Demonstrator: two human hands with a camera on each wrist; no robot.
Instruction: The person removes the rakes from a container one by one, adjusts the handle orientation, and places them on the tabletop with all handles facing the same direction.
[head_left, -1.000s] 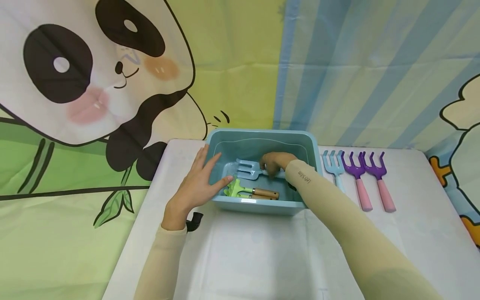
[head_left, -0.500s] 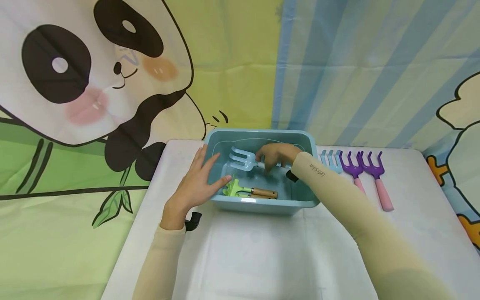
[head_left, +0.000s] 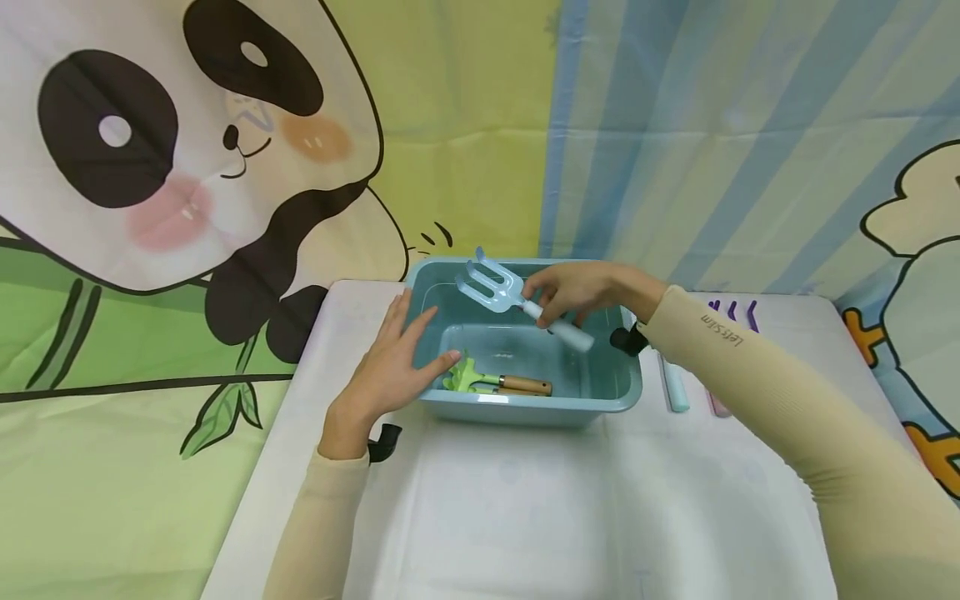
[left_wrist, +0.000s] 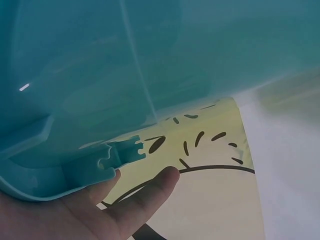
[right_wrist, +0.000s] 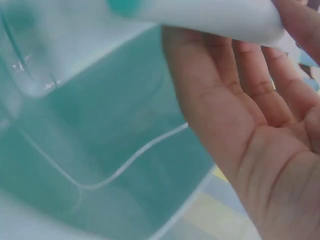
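My right hand (head_left: 592,287) grips a light blue garden hand fork (head_left: 498,290) by its pale handle, above the back part of a blue-green plastic bin (head_left: 517,410). The tines point up and to the left. In the right wrist view, thumb and fingers hold the whitish handle (right_wrist: 215,20). My left hand (head_left: 386,371) rests at the bin's left rim with its fingers spread; the left wrist view shows it beside the bin wall (left_wrist: 110,75). Inside the bin, near the front wall, lie green garden tools (head_left: 467,375) with wooden handles (head_left: 525,384).
Right of the bin, partly behind my right forearm, a pale blue handle (head_left: 675,387) and purple tines (head_left: 752,317) lie on the white table (head_left: 517,517). A printed cloth with a panda (head_left: 247,142) hangs behind the table.
My right hand has lifted the light blue hand fork from the bin's floor to above its back rim and swung its tines upward. My left hand has stayed at the rim.
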